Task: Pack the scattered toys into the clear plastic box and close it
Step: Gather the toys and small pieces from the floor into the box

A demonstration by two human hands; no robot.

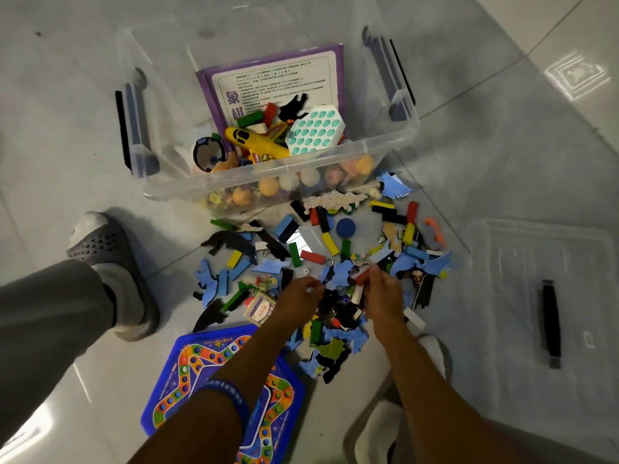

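Note:
The clear plastic box (398,135) stands open on the floor ahead, holding a purple board, a yellow toy plane (254,144), a teal-dotted pad and balls. Its clear lid (502,262) lies flat on the floor to the right. A heap of scattered toys (294,249), with coloured blocks and blue and black foam shapes, lies in front of the box. My left hand (298,296) reaches into the heap with fingers curled round small pieces. My right hand (382,293) grips a red block and other pieces beside it.
A blue board game tray (187,370) lies on the floor under my left forearm. My slippered left foot (107,259) sits left of the heap, the right foot (432,349) near my right arm. Grey tiled floor surrounds everything.

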